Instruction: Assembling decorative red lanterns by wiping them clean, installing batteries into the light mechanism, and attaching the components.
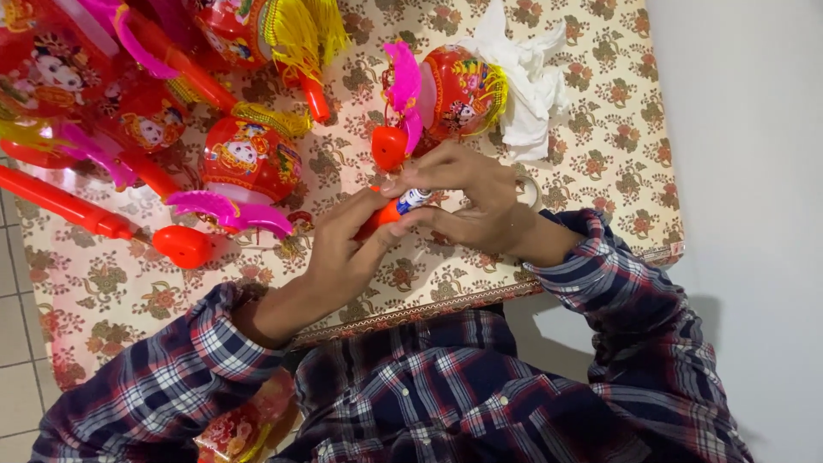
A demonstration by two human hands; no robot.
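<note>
My left hand [343, 249] and my right hand [467, 197] meet over the table and together grip an orange handle [387, 214] of a toy lantern; a small battery-like cylinder [413, 199] sits at its end between my fingertips. Just beyond my hands lies a red round lantern [459, 90] with a pink fringe [403, 86], yellow tassels and an orange cap [388, 146]. Both arms wear plaid sleeves.
A floral-patterned tablecloth [600, 129] covers the table. White crumpled paper [531, 81] lies behind the lantern. Several more red lanterns with orange handles [249, 159] crowd the left side. A grey wall [754, 171] is at the right, tiled floor [13, 343] at the left.
</note>
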